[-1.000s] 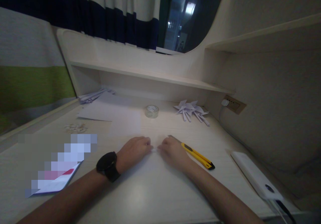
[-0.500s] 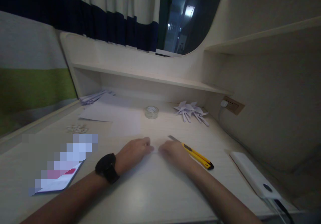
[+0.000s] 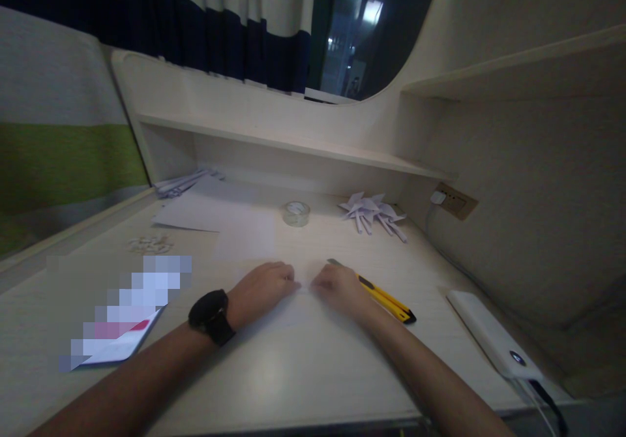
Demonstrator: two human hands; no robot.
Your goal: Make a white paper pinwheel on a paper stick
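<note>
A pale piece of paper (image 3: pixel 292 314), faint against the light desk, lies under and between my two hands. My left hand (image 3: pixel 267 288), with a black watch on its wrist, is closed, its thumb and fingers pinched at the paper's far edge. Close beside it, my right hand (image 3: pixel 340 287) is also closed, fingertips pressed down on the paper. The exact fold or edge between the fingertips is too blurred to make out. Just right of my right hand rests a yellow utility knife (image 3: pixel 386 299), its blade partly hidden behind the hand.
A clear tape roll (image 3: pixel 296 215) stands behind my hands. Paper pinwheels (image 3: pixel 372 212) lie at the back right, paper sheets (image 3: pixel 205 205) at the back left. Small white pieces (image 3: pixel 150 244) and a phone (image 3: pixel 117 346) are on the left, a white power strip (image 3: pixel 493 332) on the right.
My right hand has shifted slightly, covering a bit more of the knife near its blade. Both hands stay pinched at the paper. The whole view has tilted slightly.
</note>
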